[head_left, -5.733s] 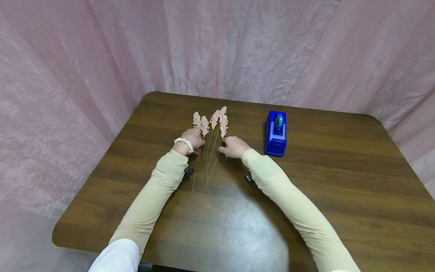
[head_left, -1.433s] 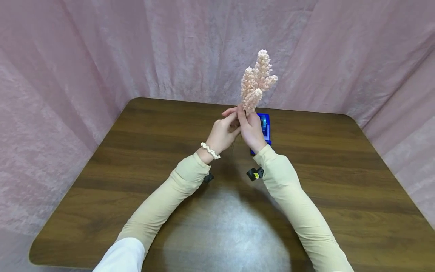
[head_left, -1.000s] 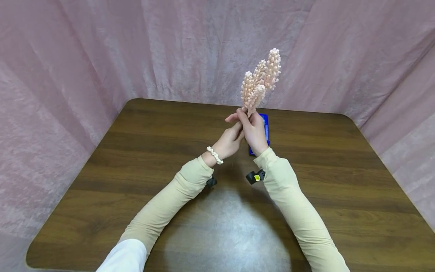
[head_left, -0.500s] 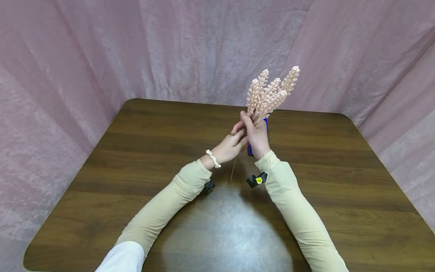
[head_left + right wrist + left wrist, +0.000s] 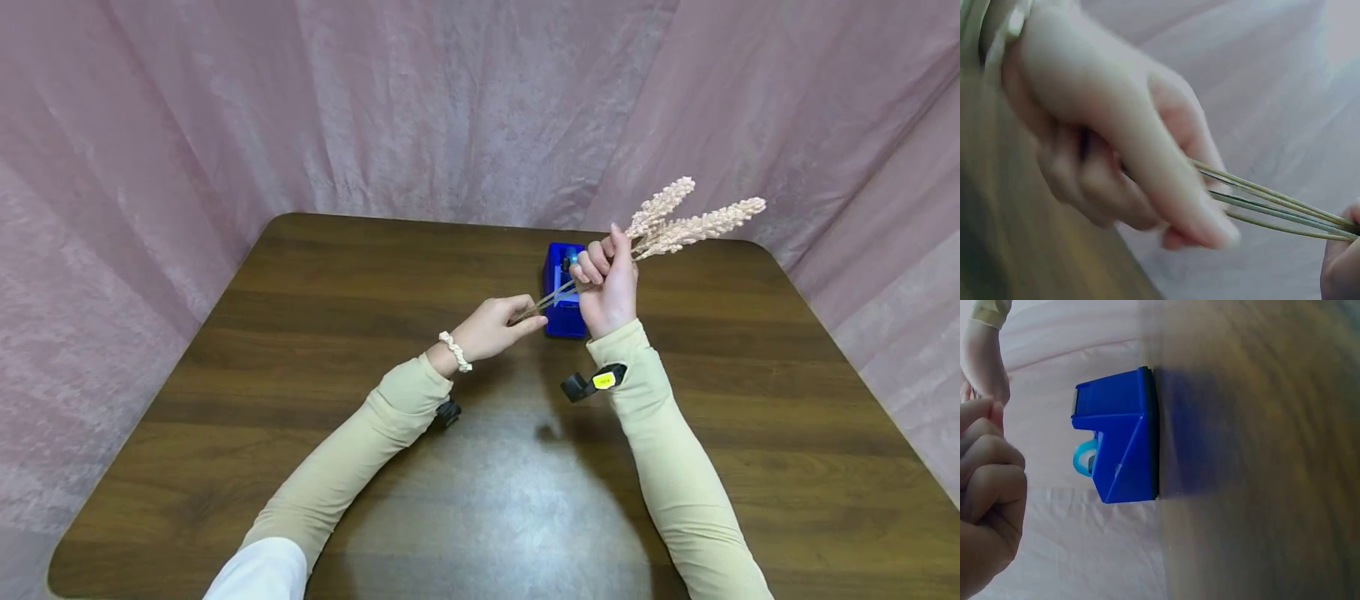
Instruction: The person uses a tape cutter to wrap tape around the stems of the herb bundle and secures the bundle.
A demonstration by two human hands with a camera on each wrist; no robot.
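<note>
Head view shows the right hand (image 5: 609, 287) grasping the pink flower sprigs (image 5: 675, 225) mid-stem, center frame, above the blue tape dispenser (image 5: 562, 292). Left hand (image 5: 495, 325) pinches the stem ends (image 5: 536, 308); best to keep them aligned and tightly bunched.

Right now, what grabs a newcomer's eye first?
The bunch of pink dried sprigs, held slanting above the table's far middle: the right hand grips the stems near the heads, the left hand pinches their lower ends. Just behind the hands stands a blue tape dispenser on the dark wooden table.
</note>
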